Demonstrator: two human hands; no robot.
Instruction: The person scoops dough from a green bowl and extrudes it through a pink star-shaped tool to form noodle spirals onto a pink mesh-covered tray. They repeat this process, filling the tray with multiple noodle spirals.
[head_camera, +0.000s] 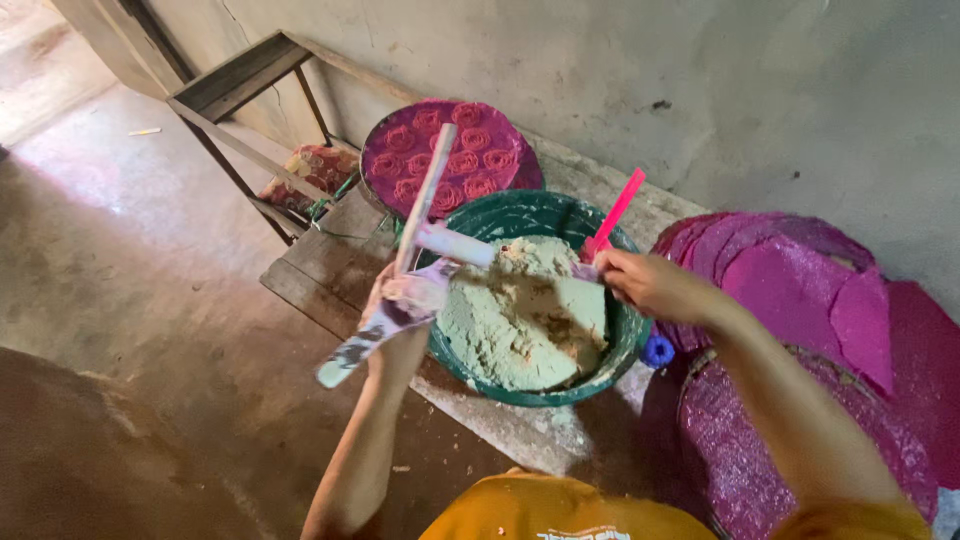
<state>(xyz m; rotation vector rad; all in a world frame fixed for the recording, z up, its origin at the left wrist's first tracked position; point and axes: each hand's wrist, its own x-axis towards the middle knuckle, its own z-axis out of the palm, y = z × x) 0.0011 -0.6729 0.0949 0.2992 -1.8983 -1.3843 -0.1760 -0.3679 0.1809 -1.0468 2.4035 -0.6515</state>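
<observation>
The left hand (405, 300) has its fingers clenched on paste-smeared sticks (420, 235); right of them the green tub (625, 345) on the bench (320, 265) is heaped with paste (520, 320), apparently barely used; the right hand (650, 285) pinches a pink strip (615, 212) above it

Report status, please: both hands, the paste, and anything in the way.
Left hand grips paste-smeared sticks. Right hand holds pink stick at green basin rim. Pale paste heaped inside. Nothing blocks the basin.
</observation>
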